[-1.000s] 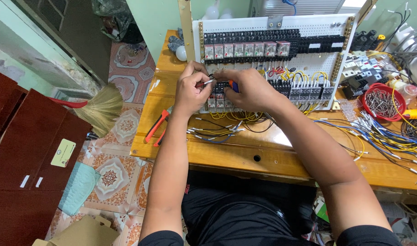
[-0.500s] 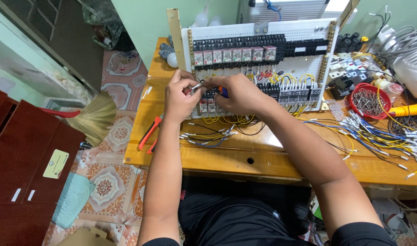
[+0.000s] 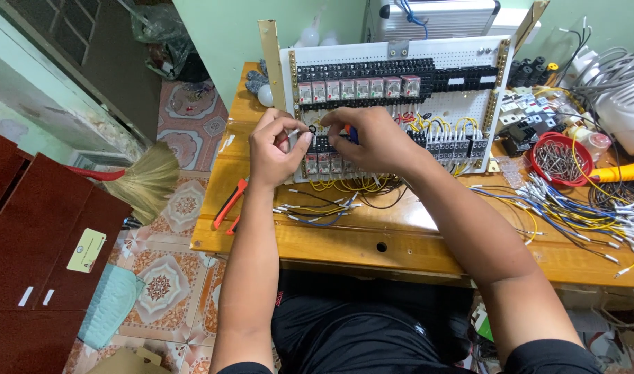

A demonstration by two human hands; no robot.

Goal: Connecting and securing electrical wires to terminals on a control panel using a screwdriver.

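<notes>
Both hands are raised against the lower row of relays on a white perforated panel point(image 3: 462, 59) that stands upright at the back of a wooden table point(image 3: 344, 242). The left hand point(image 3: 275, 149) has its fingers curled, thumb and forefinger pinched on the end of a thin wire point(image 3: 310, 129) right at the relay row point(image 3: 325, 156). The right hand point(image 3: 376, 138) is just beside it, fingers closed around a small blue-handled tool point(image 3: 352, 134), most of which is hidden by the palm, so its kind cannot be told. The wire end sits between the two hands, touching the front of the relays. Below the panel a loose bundle of yellow, black and blue wires point(image 3: 324, 204) lies on the tabletop, and red-handled pliers point(image 3: 228, 206) rest near the table's left edge. To the right are a red bowl of small metal pieces point(image 3: 559, 158), a wide scatter of cut wires point(image 3: 580, 208) and a yellow tool handle point(image 3: 625, 171). On the tiled floor to the left a straw broom point(image 3: 144, 181) lies beside a dark red cabinet point(image 3: 47, 256).
</notes>
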